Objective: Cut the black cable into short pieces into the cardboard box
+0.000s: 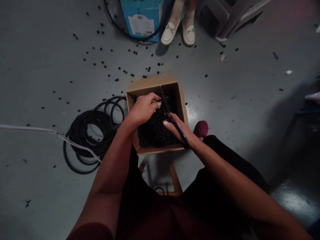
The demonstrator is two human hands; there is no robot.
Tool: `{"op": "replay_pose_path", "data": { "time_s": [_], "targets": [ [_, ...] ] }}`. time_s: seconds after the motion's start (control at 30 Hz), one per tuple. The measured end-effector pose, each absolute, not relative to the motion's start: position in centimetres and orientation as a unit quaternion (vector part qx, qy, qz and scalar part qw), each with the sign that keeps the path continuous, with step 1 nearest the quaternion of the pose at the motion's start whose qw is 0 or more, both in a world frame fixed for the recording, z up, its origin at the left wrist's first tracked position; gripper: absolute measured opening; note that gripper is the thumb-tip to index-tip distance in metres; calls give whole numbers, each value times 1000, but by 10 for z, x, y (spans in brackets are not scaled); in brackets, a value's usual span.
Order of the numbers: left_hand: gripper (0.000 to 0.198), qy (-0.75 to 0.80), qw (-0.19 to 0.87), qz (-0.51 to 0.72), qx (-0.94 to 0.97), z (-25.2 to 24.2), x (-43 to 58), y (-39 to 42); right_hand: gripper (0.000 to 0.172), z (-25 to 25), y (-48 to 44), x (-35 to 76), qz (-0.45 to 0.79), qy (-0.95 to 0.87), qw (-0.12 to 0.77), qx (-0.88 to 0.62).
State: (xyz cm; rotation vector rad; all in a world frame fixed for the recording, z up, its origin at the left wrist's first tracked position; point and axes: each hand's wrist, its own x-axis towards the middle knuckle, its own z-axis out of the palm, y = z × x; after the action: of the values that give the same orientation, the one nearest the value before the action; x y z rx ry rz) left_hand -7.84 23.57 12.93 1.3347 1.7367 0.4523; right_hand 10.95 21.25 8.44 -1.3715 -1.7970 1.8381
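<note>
A brown cardboard box (181, 100) on the grey floor holds several small black cut pieces (155, 131). Over it, my left hand (143, 108) is closed in a pinch on the end of a thin black tube (162, 99). My right hand (178, 128) is wrapped round black scissors (172, 120), whose blades point up toward the tube end at the box's far side.
A coil of black tubing (92, 133) lies left of the box, crossed by a white cable (50, 131). Black bits are scattered over the floor. Another person's white shoes (178, 31) and a blue carton (141, 18) stand at the top. A wooden stool (175, 181) is under me.
</note>
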Motion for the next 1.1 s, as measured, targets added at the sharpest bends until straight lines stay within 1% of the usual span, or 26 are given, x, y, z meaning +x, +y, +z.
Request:
{"op": "replay_pose_path", "data": {
  "time_s": [0.2,0.47,0.57,0.73,0.83,1.0,1.1],
  "targets": [
    [22,704,435,204,523,129,-81,234,66,78,212,111,645,-591,124,-469],
    [22,697,437,160,546,134,-75,233,60,77,214,110,647,-585,135,-471],
    [22,690,444,154,550,133,-74,233,55,75,213,110,644,-585,140,-473],
    [23,685,449,142,557,128,-75,233,40,68,212,113,623,-613,129,-469],
    [25,678,450,127,567,127,-79,232,35,67,214,115,610,-623,132,-472],
    [26,647,445,47,618,131,-89,232,28,66,216,118,614,-610,142,-481],
    [27,631,421,0,651,130,-94,232,24,63,210,116,635,-592,141,-476]
  ]
}}
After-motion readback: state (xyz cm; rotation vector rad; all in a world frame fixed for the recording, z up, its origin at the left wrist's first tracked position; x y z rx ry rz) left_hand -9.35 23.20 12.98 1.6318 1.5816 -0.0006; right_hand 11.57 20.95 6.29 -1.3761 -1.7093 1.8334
